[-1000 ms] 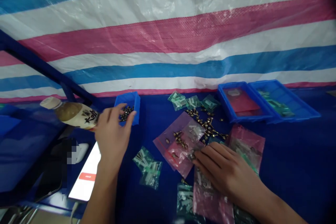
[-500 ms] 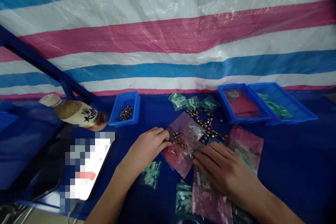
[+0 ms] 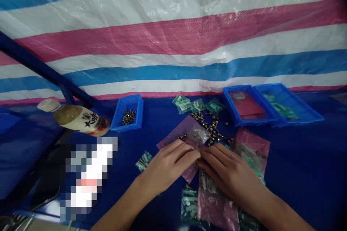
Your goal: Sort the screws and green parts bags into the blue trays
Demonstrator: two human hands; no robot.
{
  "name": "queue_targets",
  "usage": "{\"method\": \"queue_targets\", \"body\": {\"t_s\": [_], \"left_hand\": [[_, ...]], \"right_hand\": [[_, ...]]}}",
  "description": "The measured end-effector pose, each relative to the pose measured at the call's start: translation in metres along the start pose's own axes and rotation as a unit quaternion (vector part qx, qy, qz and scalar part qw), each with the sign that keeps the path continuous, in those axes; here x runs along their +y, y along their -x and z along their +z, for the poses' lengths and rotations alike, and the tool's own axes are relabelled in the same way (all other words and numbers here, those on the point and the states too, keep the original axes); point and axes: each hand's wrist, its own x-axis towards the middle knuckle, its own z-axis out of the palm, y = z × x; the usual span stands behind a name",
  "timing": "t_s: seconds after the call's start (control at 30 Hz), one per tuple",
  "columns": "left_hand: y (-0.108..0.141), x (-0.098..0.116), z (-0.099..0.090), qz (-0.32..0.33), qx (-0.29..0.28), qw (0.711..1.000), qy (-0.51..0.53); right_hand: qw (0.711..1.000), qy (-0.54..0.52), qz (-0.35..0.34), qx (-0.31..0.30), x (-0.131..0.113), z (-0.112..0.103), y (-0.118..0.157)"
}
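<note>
A clear pink plastic bag (image 3: 173, 133) lies on the blue table, with a few screw-like metal pieces (image 3: 182, 138) in or under its film. My left hand (image 3: 170, 164) reaches across the bag, fingers pinched together at its right edge. My right hand (image 3: 233, 173) meets it there from the other side, its fingers also closed on that edge. The fingertips nearly touch and partly hide what is between them. Beneath my right hand sits another pink bag (image 3: 217, 205). Small green-tinted packets lie by both hands, including one (image 3: 143, 160) left of my left hand.
Loose metal screws (image 3: 213, 130) and several green packets (image 3: 183, 104) lie beyond the bag. A blue bin (image 3: 139, 113) of screws stands at left; two blue trays (image 3: 316, 117) are at right. A bottle (image 3: 78, 117) lies near a pixelated phone-like slab (image 3: 89, 177). A striped sheet (image 3: 173, 36) hangs behind.
My left hand has moved from the pink bag's left edge to its right edge, beside my right hand. The small green packet near my left wrist has shifted left and away from me.
</note>
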Motion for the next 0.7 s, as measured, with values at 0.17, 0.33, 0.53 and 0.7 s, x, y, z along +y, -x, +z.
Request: {"method": "queue_targets", "body": {"t_s": [0.17, 0.33, 0.53, 0.7], "left_hand": [[-0.0002, 0.0038, 0.0034, 0.009, 0.007, 1.0, 0.007], [-0.0026, 0.0013, 0.0047, 0.0, -0.027, 1.0, -0.005], [-0.0052, -0.0006, 0.0039, 0.003, -0.047, 0.999, -0.015], [-0.0092, 0.0001, -0.0017, -0.019, -0.054, 0.998, 0.037]], "right_hand": [[0.999, -0.01, -0.009, -0.031, 0.0003, 0.0042, 0.0025], [0.999, -0.048, -0.002, -0.014, -0.0019, 0.0008, -0.0012], [0.994, -0.104, 0.013, 0.013, -0.0038, -0.004, -0.0016], [0.996, -0.069, -0.041, 0.03, -0.0025, -0.0039, 0.0022]]}}
